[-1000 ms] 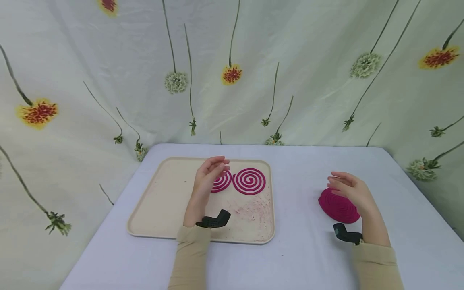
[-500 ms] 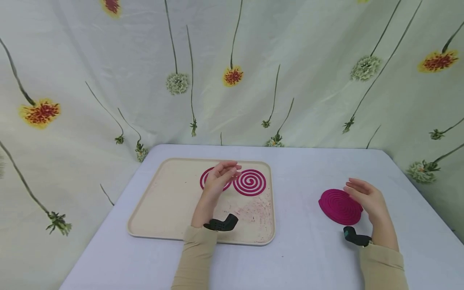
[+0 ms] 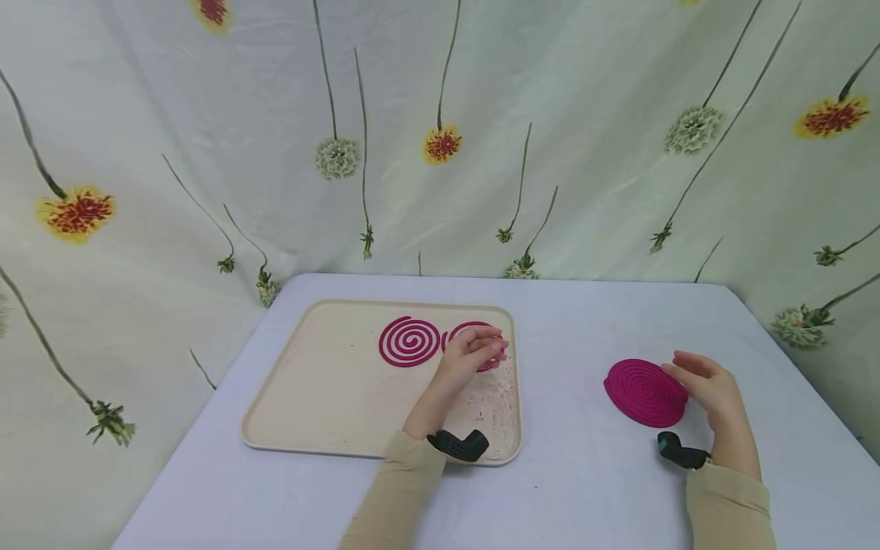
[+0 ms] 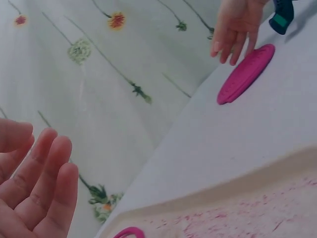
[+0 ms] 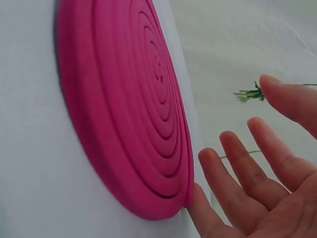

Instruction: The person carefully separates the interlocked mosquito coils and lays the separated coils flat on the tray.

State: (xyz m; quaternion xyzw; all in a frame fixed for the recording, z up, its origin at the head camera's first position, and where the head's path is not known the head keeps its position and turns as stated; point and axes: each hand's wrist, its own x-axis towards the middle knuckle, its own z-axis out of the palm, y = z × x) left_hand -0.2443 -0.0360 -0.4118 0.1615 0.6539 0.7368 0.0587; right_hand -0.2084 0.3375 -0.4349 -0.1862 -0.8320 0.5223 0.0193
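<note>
A stack of magenta mosquito coils (image 3: 645,393) lies on the white table, also seen close up as the coil stack (image 5: 124,114) in the right wrist view. My right hand (image 3: 711,389) is at its right edge, fingers loosely bent and holding nothing; the little finger (image 5: 200,210) is at the stack's rim, and I cannot tell whether it touches. On the beige tray (image 3: 309,382) lie two single coils, the left coil (image 3: 409,341) in full view. My left hand (image 3: 464,363) hovers over the right coil (image 3: 457,330), partly hiding it, with relaxed fingers (image 4: 62,193) and nothing held.
Reddish crumbs (image 3: 491,397) are scattered over the tray's right part. White cloth covers the table (image 3: 564,489), and a flower-print curtain (image 3: 584,153) hangs behind it. Each wrist carries a black camera mount, such as the left one (image 3: 459,445).
My left hand has moved right, from the left coil to over the right coil. My right hand has shifted right and slightly nearer, from above the stack to its right edge.
</note>
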